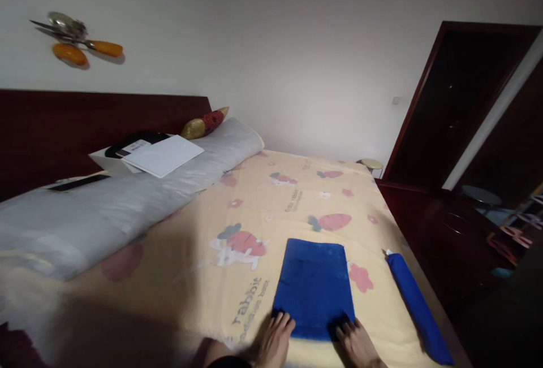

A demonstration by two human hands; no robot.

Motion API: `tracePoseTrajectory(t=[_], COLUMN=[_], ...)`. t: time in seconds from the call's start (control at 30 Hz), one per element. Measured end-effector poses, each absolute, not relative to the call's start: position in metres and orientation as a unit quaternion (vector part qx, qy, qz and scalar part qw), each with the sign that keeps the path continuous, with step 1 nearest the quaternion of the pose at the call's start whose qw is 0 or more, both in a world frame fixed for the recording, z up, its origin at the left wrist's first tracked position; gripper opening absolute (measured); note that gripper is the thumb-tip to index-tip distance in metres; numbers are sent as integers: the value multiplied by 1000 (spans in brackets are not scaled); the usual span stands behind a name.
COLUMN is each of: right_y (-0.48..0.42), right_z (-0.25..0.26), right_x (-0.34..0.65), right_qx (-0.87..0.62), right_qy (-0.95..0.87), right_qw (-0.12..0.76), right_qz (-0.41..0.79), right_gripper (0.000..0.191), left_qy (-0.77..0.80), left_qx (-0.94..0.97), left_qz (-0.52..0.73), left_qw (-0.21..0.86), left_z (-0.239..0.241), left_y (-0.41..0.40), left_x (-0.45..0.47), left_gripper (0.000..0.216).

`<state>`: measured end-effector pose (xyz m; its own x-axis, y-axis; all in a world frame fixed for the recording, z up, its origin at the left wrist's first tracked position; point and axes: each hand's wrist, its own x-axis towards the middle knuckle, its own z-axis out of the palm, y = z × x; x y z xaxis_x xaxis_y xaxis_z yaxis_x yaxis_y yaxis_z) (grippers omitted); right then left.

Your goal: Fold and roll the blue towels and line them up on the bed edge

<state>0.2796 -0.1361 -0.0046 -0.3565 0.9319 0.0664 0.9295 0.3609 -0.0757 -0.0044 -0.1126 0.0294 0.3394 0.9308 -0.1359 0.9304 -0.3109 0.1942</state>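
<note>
We see a bed [178, 255] under a pale yellow rabbit-print sheet [297, 198], with a long grey bolster [106, 210] along its dark headboard [85, 125] carrying a white box [163, 155]. Near the foot edge lies a folded blue cloth [314, 286], flat and rectangular, with a rolled blue cloth [418, 306] well apart at the bed's right edge. Our left hand [274, 345] and right hand [358, 345] press on the folded cloth's near corners, each grip with fingers spread flat, pinching nothing.
</note>
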Motion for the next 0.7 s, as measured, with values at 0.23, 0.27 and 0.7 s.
tracePoseTrajectory(t=[0.23, 0.27, 0.7], right_y=[-126, -125, -121], right_z=[27, 29, 39], right_x=[291, 292, 257], right_qx=[-605, -615, -657], right_qy=[-791, -783, -737], right_qw=[49, 49, 87], right_qz=[77, 85, 136], right_gripper=[27, 30, 48], left_qy=[574, 577, 643], left_qx=[797, 795, 746], left_qz=[0, -1, 45], left_qw=[190, 188, 167], left_z=[63, 64, 32], left_y=[-90, -87, -88], left_x=[3, 5, 12], left_gripper=[40, 40, 53])
